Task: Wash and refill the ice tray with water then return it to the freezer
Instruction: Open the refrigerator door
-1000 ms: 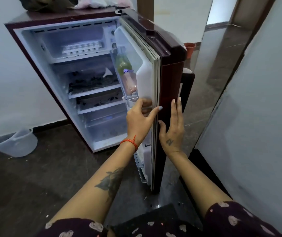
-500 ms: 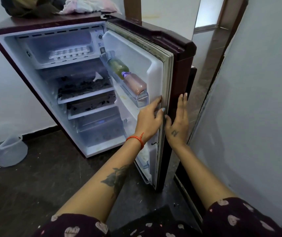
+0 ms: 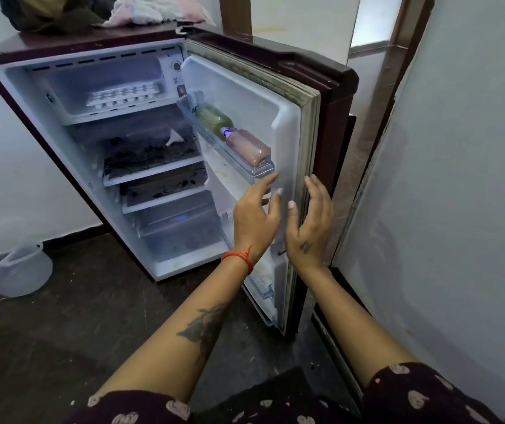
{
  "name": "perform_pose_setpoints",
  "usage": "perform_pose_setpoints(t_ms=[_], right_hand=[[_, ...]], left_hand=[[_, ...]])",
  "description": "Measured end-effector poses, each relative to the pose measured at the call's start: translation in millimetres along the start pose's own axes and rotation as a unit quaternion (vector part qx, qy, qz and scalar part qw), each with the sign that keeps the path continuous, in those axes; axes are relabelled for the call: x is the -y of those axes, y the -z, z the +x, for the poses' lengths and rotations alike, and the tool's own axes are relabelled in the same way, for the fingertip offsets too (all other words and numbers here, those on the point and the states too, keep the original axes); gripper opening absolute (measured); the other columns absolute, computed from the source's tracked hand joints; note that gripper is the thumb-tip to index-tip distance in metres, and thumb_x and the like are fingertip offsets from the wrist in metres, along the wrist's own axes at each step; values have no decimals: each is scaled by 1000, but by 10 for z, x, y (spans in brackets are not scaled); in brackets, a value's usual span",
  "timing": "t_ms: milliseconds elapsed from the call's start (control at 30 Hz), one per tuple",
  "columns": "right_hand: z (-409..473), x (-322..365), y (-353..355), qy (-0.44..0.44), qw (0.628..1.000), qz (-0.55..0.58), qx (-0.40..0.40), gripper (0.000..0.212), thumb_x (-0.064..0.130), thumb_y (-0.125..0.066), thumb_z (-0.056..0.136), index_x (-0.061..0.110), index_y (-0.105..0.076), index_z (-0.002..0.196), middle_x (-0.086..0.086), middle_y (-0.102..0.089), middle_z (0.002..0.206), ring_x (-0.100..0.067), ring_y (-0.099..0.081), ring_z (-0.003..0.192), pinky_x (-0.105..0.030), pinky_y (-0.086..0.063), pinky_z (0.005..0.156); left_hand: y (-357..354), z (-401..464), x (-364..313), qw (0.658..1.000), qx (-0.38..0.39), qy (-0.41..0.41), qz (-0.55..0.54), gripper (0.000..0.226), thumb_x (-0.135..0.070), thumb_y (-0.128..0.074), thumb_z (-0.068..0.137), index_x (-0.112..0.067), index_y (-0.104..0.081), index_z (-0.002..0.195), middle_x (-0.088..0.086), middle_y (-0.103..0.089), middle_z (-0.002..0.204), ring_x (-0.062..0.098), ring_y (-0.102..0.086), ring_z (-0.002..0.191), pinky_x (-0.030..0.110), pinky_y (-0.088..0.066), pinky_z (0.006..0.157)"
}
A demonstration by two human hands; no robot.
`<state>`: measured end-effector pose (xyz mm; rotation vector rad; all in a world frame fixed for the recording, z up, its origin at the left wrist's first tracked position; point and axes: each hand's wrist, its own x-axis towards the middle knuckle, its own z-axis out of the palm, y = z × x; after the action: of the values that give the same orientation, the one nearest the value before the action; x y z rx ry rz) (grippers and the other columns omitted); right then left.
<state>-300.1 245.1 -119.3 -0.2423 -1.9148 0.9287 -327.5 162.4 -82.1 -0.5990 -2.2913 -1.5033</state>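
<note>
A small maroon fridge (image 3: pixel 61 45) stands open, its door (image 3: pixel 294 123) swung out to the right. In the freezer compartment at the top lies a white ice tray (image 3: pixel 124 96). My left hand (image 3: pixel 256 217) hovers with relaxed fingers in front of the door's inner white edge, just below the door shelf. My right hand (image 3: pixel 309 224) is held open beside the door's gasket edge, fingers straight, holding nothing. Whether either hand touches the door I cannot tell.
The door shelf (image 3: pixel 230 148) holds a green bottle (image 3: pixel 214 119) and a brown bottle (image 3: pixel 248 146). Clothes (image 3: pixel 141 10) lie on the fridge top. A clear plastic bucket (image 3: pixel 15 272) sits on the dark floor at the left. A white wall (image 3: pixel 459 209) stands close on the right.
The door has swung further open to the right. Both hands have come off its edge: the left no longer grips it, the right no longer lies flat on its outer face.
</note>
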Motion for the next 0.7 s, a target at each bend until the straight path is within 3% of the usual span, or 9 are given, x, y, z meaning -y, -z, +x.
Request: perform_pose_setpoints(t_ms=[133, 233, 300, 533, 600, 700], right_hand=[[-112, 116, -136, -1, 998, 32, 48, 41, 20, -47, 94, 4, -49, 132, -13, -52, 135, -8, -38, 126, -13, -25, 109], [-183, 213, -284, -13, 994, 61, 89, 40, 24, -44, 95, 6, -51, 130, -10, -55, 131, -19, -49, 122, -37, -43, 103], [-225, 293, -382, -28, 989, 75, 125, 42, 29, -41, 96, 8, -50, 131, -9, -55, 130, -23, -52, 119, -44, -46, 97], [-324, 514, -750, -72, 965, 96, 233, 53, 44, -34, 96, 15, -42, 140, -3, -45, 144, -16, -39, 133, -23, -27, 107], [-348, 573, -878, -89, 955, 99, 264, 53, 42, -35, 96, 17, -40, 142, -1, -42, 147, -15, -35, 136, -22, -24, 108], [-384, 658, -1100, -95, 943, 101, 303, 56, 44, -32, 94, 18, -37, 143, -2, -38, 150, -15, -31, 139, -32, -24, 115]], left_hand=[[173, -36, 82, 998, -47, 22, 20, 33, -16, -56, 93, -11, -58, 126, 5, -64, 121, 18, -62, 105, 34, -54, 87], [313, -50, 187, 996, -56, 50, 46, 37, -18, -55, 94, -11, -55, 130, 6, -60, 128, 21, -59, 114, 35, -50, 94], [401, -44, 279, 994, -51, 72, 65, 39, -20, -54, 95, -12, -52, 133, 6, -58, 133, 21, -56, 119, 37, -47, 98], [743, 0, 591, 982, -36, 163, 91, 46, -30, -48, 98, -16, -42, 142, 3, -47, 145, 17, -43, 134, 33, -38, 107], [849, 17, 682, 979, -39, 180, 92, 48, -32, -47, 98, -17, -41, 143, 2, -46, 146, 17, -42, 134, 33, -38, 108], [1014, 58, 820, 974, -44, 205, 90, 49, -33, -47, 98, -17, -38, 144, 3, -44, 147, 18, -40, 136, 30, -35, 108]])
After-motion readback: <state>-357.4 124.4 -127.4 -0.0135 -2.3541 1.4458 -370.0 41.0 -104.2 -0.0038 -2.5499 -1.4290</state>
